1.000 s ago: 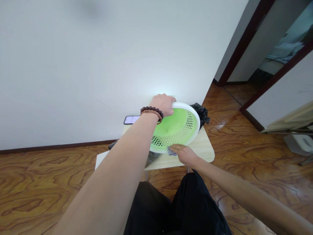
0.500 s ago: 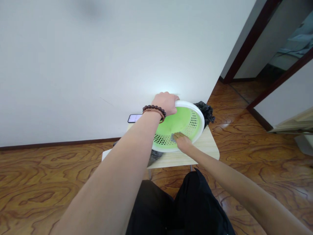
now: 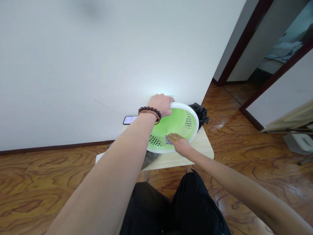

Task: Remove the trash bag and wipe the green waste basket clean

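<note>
A green plastic basket (image 3: 174, 119) with a white rim and rows of holes is tilted so its inside faces me. My left hand (image 3: 161, 103) is closed over its upper left rim; a beaded bracelet (image 3: 150, 110) circles that wrist. Inside the basket, my right hand (image 3: 178, 142) presses a small greyish cloth (image 3: 168, 140) against the lower perforated wall. Those fingers are bent over the cloth and cover part of it. My left forearm hides the basket's left side.
Under the basket is a small pale wooden table (image 3: 202, 148) against the white wall (image 3: 97, 65). A phone (image 3: 129, 120) lies at its back left. Black plastic bag material (image 3: 201, 112) bulges behind the basket, and dark plastic (image 3: 149, 157) shows below it. A doorway opens at right.
The whole view has shifted slightly, so everything appears a little further left. My right hand and the cloth have moved slightly along the basket's inner wall. My left hand keeps its hold on the rim.
</note>
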`<state>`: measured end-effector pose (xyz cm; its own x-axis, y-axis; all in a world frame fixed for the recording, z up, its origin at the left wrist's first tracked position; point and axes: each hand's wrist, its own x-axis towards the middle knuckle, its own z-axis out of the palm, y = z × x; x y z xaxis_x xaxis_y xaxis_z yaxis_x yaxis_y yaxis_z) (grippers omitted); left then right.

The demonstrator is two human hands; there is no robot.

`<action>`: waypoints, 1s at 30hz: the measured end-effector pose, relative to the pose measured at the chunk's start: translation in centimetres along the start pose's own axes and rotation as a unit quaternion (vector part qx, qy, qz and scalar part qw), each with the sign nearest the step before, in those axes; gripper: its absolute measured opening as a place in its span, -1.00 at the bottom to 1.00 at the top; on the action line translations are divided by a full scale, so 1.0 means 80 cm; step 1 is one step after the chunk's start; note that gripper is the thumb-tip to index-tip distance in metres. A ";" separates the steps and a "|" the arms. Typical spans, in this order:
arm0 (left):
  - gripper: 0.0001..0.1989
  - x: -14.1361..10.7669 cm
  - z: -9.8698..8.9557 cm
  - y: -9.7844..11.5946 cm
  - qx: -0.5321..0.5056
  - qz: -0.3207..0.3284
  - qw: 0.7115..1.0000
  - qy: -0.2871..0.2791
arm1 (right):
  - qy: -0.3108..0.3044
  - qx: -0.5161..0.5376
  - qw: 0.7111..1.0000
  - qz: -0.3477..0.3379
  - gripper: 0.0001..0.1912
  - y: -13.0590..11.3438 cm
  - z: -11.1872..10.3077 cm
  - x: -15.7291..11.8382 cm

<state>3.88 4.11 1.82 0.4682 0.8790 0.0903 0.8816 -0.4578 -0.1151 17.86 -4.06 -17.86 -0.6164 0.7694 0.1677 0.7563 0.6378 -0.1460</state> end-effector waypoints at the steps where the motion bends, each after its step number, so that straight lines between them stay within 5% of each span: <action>1: -0.57 0.000 0.000 -0.001 0.004 0.000 1.000 0.001 | 0.012 -0.019 1.000 -0.009 -0.52 0.011 0.001 0.013; 5: -0.55 -0.001 0.001 0.000 0.010 -0.001 1.000 0.000 | -0.042 -0.072 0.997 0.002 -0.58 0.045 0.015 0.051; 9: -0.58 -0.001 0.001 0.002 0.006 0.001 1.000 0.001 | -0.082 -0.062 0.994 0.039 -0.59 0.047 0.032 0.052; 22: -0.57 0.000 -0.001 0.002 -0.009 -0.013 1.000 -0.002 | -0.052 0.069 0.996 0.002 -0.47 -0.044 0.029 -0.036; 30: -0.57 -0.001 -0.001 0.003 0.004 -0.009 1.000 0.001 | -0.040 -0.031 0.999 0.007 -0.53 0.028 -0.009 0.051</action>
<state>4.07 3.90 1.89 0.4517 0.8872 0.0939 0.8898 -0.4401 -0.1209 17.18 0.49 -16.78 -0.6198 0.7800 0.0865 0.7752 0.6256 -0.0874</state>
